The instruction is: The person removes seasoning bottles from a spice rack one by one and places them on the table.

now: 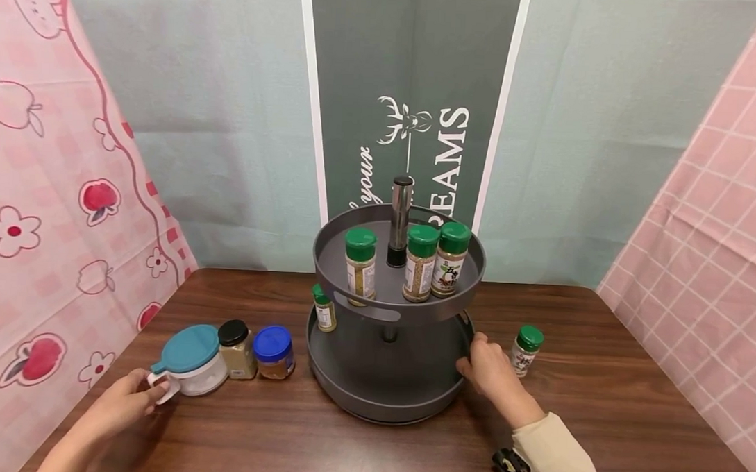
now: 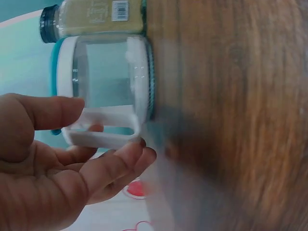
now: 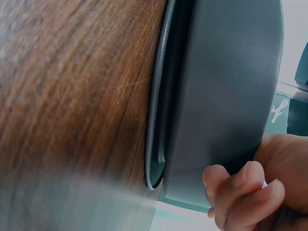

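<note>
My left hand [image 1: 122,401] is at the white handle of a seasoning jar [image 1: 194,360] with a teal lid and clear body. In the left wrist view, thumb and curled fingers pinch the handle [image 2: 103,139]. To my right, a dark grey two-tier rotating rack [image 1: 387,410] stands on the table. The right hand [image 1: 491,368] grips the rim of its lower tray [image 3: 226,96], fingers curled against the outer wall. Several green-capped spice bottles [image 1: 419,265] stand on the upper tray, and another green-capped bottle [image 1: 324,309] is on the lower one at left.
Beside the jar are a black-capped bottle [image 1: 238,350] and a blue-lidded jar [image 1: 274,352]. One green-capped spice bottle [image 1: 525,351] stands on the table just beyond the right hand. Curtains hang behind and on both sides of the wooden table [image 1: 271,434].
</note>
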Demonstrator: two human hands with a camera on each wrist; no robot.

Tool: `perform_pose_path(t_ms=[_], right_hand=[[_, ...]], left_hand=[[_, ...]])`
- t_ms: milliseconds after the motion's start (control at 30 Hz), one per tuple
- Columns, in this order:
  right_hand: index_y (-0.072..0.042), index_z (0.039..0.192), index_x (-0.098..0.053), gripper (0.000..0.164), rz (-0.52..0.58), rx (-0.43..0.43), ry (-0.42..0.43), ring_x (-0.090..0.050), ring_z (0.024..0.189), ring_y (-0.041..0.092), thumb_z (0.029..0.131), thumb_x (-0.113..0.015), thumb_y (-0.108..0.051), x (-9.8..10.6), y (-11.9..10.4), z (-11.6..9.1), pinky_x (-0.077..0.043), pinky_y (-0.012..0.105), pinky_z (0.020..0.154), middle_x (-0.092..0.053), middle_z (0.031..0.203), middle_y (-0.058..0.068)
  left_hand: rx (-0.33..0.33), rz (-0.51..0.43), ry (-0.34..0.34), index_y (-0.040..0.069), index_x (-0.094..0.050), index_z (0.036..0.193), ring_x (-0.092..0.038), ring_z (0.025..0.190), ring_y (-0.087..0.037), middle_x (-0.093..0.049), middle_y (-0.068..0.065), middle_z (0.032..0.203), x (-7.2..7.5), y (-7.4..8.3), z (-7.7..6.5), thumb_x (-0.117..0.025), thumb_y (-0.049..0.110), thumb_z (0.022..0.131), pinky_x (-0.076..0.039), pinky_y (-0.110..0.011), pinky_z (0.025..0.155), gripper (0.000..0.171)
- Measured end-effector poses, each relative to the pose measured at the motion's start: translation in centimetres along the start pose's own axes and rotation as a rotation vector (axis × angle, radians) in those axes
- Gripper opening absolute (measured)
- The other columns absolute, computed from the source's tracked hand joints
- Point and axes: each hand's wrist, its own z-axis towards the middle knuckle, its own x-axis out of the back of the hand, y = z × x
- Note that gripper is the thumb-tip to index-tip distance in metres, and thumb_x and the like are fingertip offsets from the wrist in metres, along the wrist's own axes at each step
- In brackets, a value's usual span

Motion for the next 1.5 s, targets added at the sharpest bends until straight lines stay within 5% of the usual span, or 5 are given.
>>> perform_pose_path(t_ms=[367,500,867,1233,1500], right_hand=[[0.012,0.095,-0.042,0.031,0.013,0.002,-0.015,-0.046,0.048,0.022,0.079,-0.057,-0.010,0.3,0.0,-0.1,-0.040,0.034,0.043,-0.047,0.060,0.013],[0.011,0.094,-0.042,0.030,0.018,-0.004,-0.016,-0.046,0.048,0.021,0.078,-0.056,-0.010,0.1,-0.1,0.1,-0.039,0.033,0.043,-0.047,0.059,0.013],[0.016,0.105,-0.041,0.041,0.042,0.021,-0.009,-0.047,0.047,0.019,0.078,-0.055,-0.012,0.0,0.3,0.2,-0.041,0.033,0.044,-0.048,0.060,0.012],[0.010,0.095,-0.044,0.029,0.032,0.061,0.021,-0.045,0.046,0.018,0.079,-0.054,-0.012,0.0,0.7,0.3,-0.040,0.032,0.043,-0.047,0.058,0.010],[0.018,0.112,-0.037,0.051,-0.009,0.082,0.098,-0.059,0.061,0.027,0.088,-0.056,-0.024,-0.2,0.8,0.1,-0.048,0.040,0.047,-0.059,0.074,0.032]], left_hand=[[-0.146,0.186,0.330,-0.009,-0.046,0.111,-0.058,0.086,-0.041,-0.058,-0.034,0.101,0.6,1.9,-2.1,-0.055,0.022,0.089,-0.048,-0.056,0.071,0.040],[-0.211,0.202,0.387,-0.006,-0.048,0.110,-0.059,0.085,-0.042,-0.058,-0.034,0.101,0.3,3.0,-2.9,-0.060,0.020,0.086,-0.049,-0.056,0.071,0.037],[-0.381,0.186,0.409,0.004,-0.053,0.108,-0.059,0.090,-0.030,-0.061,-0.016,0.106,-1.2,6.3,-3.8,-0.063,0.022,0.085,-0.052,-0.049,0.071,0.031],[-0.560,0.131,0.370,0.008,-0.055,0.103,-0.059,0.088,-0.021,-0.063,-0.007,0.100,-4.1,8.5,-3.5,-0.067,0.010,0.080,-0.055,-0.040,0.067,0.026],[-0.733,0.261,0.443,0.004,-0.056,0.103,-0.056,0.093,-0.019,-0.062,-0.007,0.098,-6.2,9.7,-2.5,-0.070,0.005,0.073,-0.051,-0.044,0.069,0.033]])
